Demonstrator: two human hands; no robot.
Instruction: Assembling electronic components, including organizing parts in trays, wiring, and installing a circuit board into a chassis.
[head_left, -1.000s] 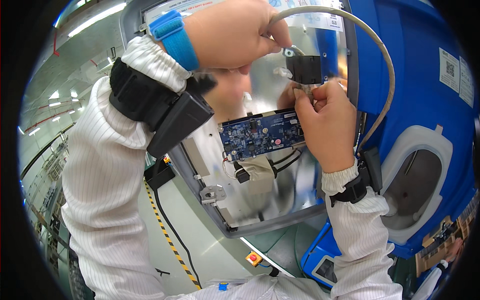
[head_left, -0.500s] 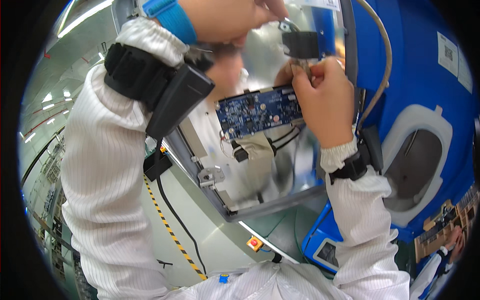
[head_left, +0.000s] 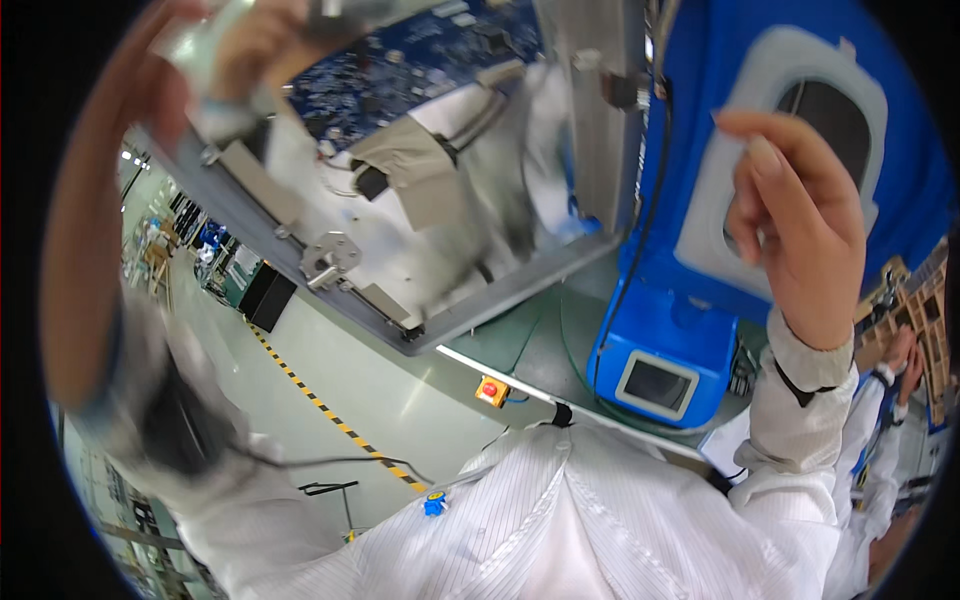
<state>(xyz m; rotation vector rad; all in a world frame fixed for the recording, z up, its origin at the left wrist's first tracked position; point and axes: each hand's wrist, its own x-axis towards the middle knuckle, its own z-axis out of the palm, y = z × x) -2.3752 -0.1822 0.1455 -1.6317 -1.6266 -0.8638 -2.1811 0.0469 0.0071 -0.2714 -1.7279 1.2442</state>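
Note:
My left hand [head_left: 160,95] is smeared by motion at the upper left, beside the metal frame's edge. Its fingers are too blurred to read. My right hand [head_left: 805,215] is raised in front of a blue machine housing [head_left: 700,140]. The index finger stretches out beside the thumb, the others curl loosely, and nothing shows in it. Between the hands, a blue circuit board [head_left: 400,75] is on a shiny metal panel [head_left: 460,290] inside a grey frame [head_left: 530,300]. Beige tape [head_left: 410,170] covers part of the black cables [head_left: 480,125] below the board.
A white-rimmed window [head_left: 700,235] is set in the blue housing. Below stands a blue device with a small screen [head_left: 657,385]. A yellow box with a red button [head_left: 491,391] sits at the bench edge. Another person's hands [head_left: 905,360] show at far right.
Both hands have left the board area: the right, pinched at its edge before, moved right and loosened; the left swung left. The view has shifted, and the board appears larger and higher.

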